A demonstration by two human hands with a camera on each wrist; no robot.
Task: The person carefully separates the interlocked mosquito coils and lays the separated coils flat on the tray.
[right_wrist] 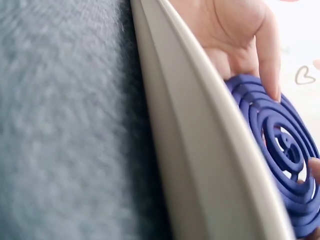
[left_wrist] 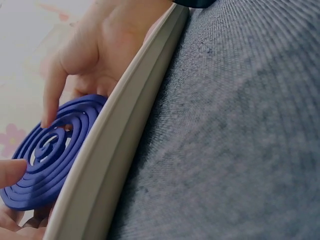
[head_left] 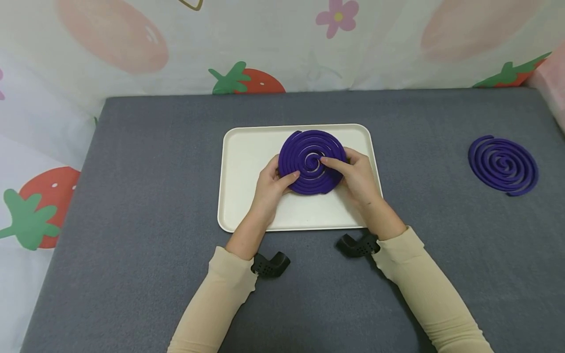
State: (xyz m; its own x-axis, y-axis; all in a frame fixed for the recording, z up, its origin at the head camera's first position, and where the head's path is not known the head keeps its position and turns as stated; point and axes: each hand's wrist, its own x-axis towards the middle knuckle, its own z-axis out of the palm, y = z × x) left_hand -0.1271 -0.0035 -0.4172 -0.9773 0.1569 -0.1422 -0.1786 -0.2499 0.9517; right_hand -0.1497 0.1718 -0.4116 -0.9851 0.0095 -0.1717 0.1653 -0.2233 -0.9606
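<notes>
Both hands hold a purple spiral mosquito coil (head_left: 313, 139) above the white tray (head_left: 243, 196), near its upper middle. My left hand (head_left: 269, 184) grips the coil's left edge, thumb on the face and fingers behind. On the other side my right hand (head_left: 359, 176) pinches it, with the thumb reaching toward the centre and the fingers at the back. Narrow gaps show between the inner rings in the left wrist view, where the coil (left_wrist: 75, 150) leans beyond the tray's rim (left_wrist: 105, 150). Fingers behind the coil are partly hidden.
A second purple coil (head_left: 503, 164) lies flat on the grey cloth to the right of the tray. The grey-covered table (head_left: 154, 196) spreads round the tray. A curtain with strawberry prints (head_left: 265, 81) hangs behind the far edge.
</notes>
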